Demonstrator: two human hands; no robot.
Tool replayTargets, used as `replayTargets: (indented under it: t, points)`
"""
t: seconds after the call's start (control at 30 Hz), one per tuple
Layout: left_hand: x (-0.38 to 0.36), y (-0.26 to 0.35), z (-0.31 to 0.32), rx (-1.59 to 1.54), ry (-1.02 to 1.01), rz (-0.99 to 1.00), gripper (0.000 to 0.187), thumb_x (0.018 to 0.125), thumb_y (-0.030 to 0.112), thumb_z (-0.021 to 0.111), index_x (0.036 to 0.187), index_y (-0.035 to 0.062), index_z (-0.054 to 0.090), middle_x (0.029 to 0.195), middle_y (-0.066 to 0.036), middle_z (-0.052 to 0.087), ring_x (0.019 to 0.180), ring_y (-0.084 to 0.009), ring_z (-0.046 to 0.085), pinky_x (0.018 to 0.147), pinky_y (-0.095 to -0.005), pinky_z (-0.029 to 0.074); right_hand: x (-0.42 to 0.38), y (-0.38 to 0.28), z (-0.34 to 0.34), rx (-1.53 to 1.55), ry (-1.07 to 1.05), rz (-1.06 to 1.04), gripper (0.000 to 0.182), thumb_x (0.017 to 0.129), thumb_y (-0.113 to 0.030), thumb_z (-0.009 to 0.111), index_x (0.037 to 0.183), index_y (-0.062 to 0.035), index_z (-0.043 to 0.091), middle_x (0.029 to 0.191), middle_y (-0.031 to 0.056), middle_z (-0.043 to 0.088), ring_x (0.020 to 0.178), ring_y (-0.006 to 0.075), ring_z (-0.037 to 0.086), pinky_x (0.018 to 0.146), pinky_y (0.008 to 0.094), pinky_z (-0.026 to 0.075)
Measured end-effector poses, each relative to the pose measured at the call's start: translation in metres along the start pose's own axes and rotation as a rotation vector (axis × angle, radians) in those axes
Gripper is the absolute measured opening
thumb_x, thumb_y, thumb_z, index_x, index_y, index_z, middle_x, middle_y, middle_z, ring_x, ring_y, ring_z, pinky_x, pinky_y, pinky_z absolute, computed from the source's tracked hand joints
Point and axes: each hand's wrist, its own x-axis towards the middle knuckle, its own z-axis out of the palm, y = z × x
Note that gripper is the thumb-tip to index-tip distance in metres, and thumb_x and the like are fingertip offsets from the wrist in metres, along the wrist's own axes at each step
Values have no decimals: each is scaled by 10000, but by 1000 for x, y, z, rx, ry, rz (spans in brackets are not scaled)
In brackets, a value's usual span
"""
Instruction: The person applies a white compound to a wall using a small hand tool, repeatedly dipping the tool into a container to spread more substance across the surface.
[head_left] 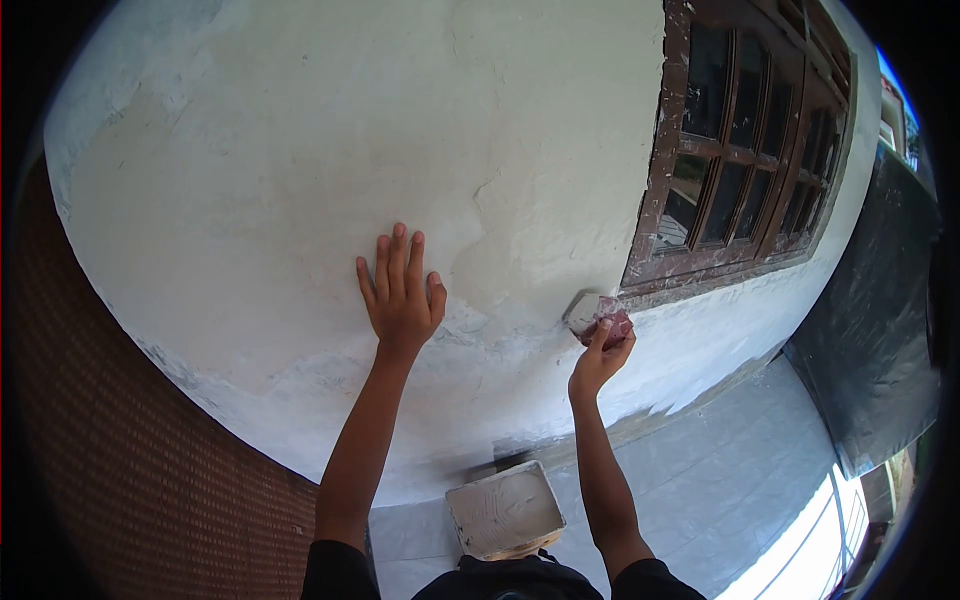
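Note:
My left hand (pixel 402 305) lies against the pale wall (pixel 300 180) with its fingers spread, holding nothing. To the right, below the lower left corner of the window, my right hand (pixel 600 365) grips a piece of sandpaper (pixel 612 318). It is reddish and dusted white, and it is held against or very close to the wall. Thumb and fingers close around its lower edge. The wall has patchy white and cream areas and a thin crack between the hands.
A brown wooden window (pixel 735 150) with dark panes is at upper right. A rectangular tub (pixel 505 510) of whitish material stands below, on a grey sheet (pixel 690 470). A woven brown panel (pixel 150 420) borders the left; a black sheet (pixel 870 320) hangs at right.

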Motion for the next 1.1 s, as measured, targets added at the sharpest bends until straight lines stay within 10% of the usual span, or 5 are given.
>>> replayTargets:
  t: [0.17, 0.37, 0.57, 0.77, 1.1]
  points:
    - [-1, 2, 0, -17, -6, -1, 503, 931, 233, 455, 1406, 68, 435, 1491, -127, 386, 1393, -297, 330, 1148, -541, 155, -34, 25, -10, -563, -713, -595, 316, 857, -94, 693, 1104, 1, 521, 916, 142, 580, 878, 245, 558, 802, 376, 425]
    - [-1, 0, 0, -14, 1, 4, 511, 919, 222, 463, 1405, 68, 437, 1492, -124, 385, 1396, -294, 324, 1149, -539, 152, 4, 16, -15, -119, 2, -61, 251, 967, -121, 578, 1169, -11, 478, 1085, 95, 549, 890, 134, 552, 711, 226, 477]
    - [-2, 1, 1, -24, 7, 7, 512, 917, 221, 468, 1406, 69, 439, 1489, -124, 387, 1392, -295, 330, 1148, -540, 158, -44, 31, -17, -464, -736, -519, 281, 846, -50, 679, 1078, -4, 525, 905, 153, 608, 870, 277, 577, 794, 387, 428]
    - [-2, -1, 0, -6, 0, 7, 505, 927, 230, 457, 1405, 67, 440, 1484, -127, 395, 1389, -297, 336, 1147, -539, 158, -1, 15, -13, -77, 46, 37, 299, 954, -132, 597, 1184, 22, 482, 1042, 121, 576, 955, 151, 549, 793, 300, 483]
    - [-2, 1, 1, -17, 4, 0, 498, 928, 229, 457, 1401, 72, 446, 1483, -122, 401, 1389, -294, 336, 1150, -536, 154, -15, 22, 0, -86, -110, -12, 302, 888, -73, 656, 1132, 19, 504, 1003, 144, 581, 943, 186, 564, 787, 317, 475]
